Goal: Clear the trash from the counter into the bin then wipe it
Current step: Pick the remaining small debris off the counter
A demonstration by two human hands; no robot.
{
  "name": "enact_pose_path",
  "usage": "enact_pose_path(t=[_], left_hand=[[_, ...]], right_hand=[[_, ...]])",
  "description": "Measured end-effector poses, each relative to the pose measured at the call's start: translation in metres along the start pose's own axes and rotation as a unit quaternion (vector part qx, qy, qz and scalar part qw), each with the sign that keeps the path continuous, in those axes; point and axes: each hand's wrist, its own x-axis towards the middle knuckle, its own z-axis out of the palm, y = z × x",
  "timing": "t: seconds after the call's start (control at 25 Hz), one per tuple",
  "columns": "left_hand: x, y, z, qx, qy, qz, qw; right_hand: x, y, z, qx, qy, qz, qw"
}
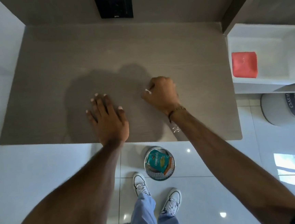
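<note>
The right hand was closed in a fist around a small white scrap, of which only a tip showed between thumb and fingers; it looked like crumpled paper or tissue, though too little was visible to be sure. Such a scrap would probably be very light, soft and easily crushed; a pinch at any point should hold it, and the risk lay more in dropping a loose bit than in damaging it. The left hand lay open and flat on the brown tabletop, gripping nothing. Near the front edge, just beside the right forearm, lay another small pale crumpled bit, apparently not yet cleared. On the floor below stood the round bin, already holding a teal snack packet; to the right a white tray held a red cloth, likely meant for the wiping.
</note>
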Motion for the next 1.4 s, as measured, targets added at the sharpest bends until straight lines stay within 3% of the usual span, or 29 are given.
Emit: enact_pose_path(t=[0.12,0.2,0.36,0.56,0.72,0.88,1.12,1.4], left_hand=[[0.023,0.001,-0.003,-0.001,0.003,-0.012,1.0],[0.036,0.003,-0.006,-0.016,0.004,-0.021,1.0],[0.027,0.004,-0.007,-0.009,-0.001,-0.018,1.0],[0.028,0.005,-0.008,-0.015,-0.003,-0.02,1.0],[0.029,0.002,-0.004,-0.01,0.004,-0.012,1.0],[0.029,0.002,-0.005,-0.017,0.002,-0.009,1.0],[0.041,0.017,-0.045,-0.067,-0.116,-0.04,0.99],[0.053,0.133,-0.074,-0.221,-0.256,0.055,0.939]], right_hand=[[-0.063,0.013,-0.002,0.084,0.124,-0.072,0.986],[-0.107,0.026,0.004,0.12,0.144,-0.077,0.979],[-0.189,0.067,0.05,0.109,0.08,-0.028,0.99],[-0.21,0.109,0.11,-0.007,-0.064,0.079,0.995],[-0.219,0.125,0.117,0.001,-0.045,0.137,0.99],[-0.225,0.122,0.082,0.001,0.013,0.132,0.991],[-0.196,0.084,-0.006,0.023,0.151,0.102,0.983],[-0.114,0.102,-0.105,0.037,0.212,0.137,0.967]])
